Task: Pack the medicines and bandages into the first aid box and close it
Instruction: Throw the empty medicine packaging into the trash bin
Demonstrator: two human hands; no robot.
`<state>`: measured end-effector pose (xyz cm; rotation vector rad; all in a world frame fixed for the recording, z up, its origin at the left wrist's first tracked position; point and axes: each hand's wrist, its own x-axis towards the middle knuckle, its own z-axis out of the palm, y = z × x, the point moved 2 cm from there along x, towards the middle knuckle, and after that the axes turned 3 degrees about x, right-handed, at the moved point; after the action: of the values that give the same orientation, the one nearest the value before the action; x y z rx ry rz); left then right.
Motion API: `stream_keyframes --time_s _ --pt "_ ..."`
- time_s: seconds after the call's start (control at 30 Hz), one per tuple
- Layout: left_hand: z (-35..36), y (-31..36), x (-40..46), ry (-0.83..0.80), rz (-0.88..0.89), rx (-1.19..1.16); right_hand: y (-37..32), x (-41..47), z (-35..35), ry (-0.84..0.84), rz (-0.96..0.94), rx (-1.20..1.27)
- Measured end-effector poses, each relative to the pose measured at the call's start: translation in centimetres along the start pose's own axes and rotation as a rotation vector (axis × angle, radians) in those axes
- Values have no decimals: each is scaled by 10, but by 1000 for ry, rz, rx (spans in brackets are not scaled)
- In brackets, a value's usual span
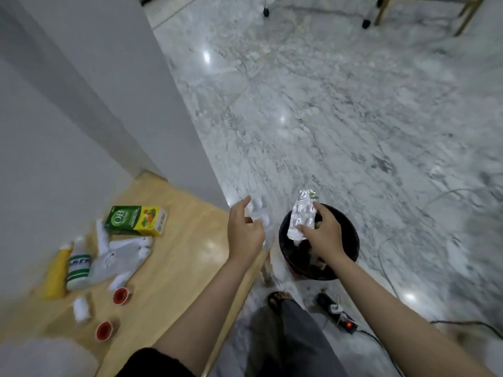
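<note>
My right hand (324,235) holds a silver blister strip of pills (301,215) above a black bin (351,240) on the floor. My left hand (245,229) hovers past the table's right edge, and a blurred white and clear thing (262,221) shows at its fingers; whether it grips that is unclear. On the wooden table (177,254) lie a green and yellow medicine carton (136,220), a yellow tube (55,273), a white and green bottle (79,268), a clear plastic bag (119,261), a small white roll (81,308) and two red caps (122,295). No first aid box is in view.
A white wall (81,104) runs along the table's left and back. The marble floor (353,104) spreads to the right. A black power strip (337,312) with a red light and cables lies by my sandalled foot (277,300). Chair legs (381,9) stand far off.
</note>
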<state>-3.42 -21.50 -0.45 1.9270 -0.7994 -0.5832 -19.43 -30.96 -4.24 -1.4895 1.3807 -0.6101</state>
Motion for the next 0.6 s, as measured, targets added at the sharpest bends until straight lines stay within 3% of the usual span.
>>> stream_keyframes --time_s 0.13,0.43,0.6 --pt "75 13 30 -172 -21 80 42 31 -34 68 132 -22" --pt "200 -24 77 -480 -215 286 117 102 -58 -50 379 -88" --pt "232 -49 92 -624 -328 457 143 123 -68 -87 479 -156"
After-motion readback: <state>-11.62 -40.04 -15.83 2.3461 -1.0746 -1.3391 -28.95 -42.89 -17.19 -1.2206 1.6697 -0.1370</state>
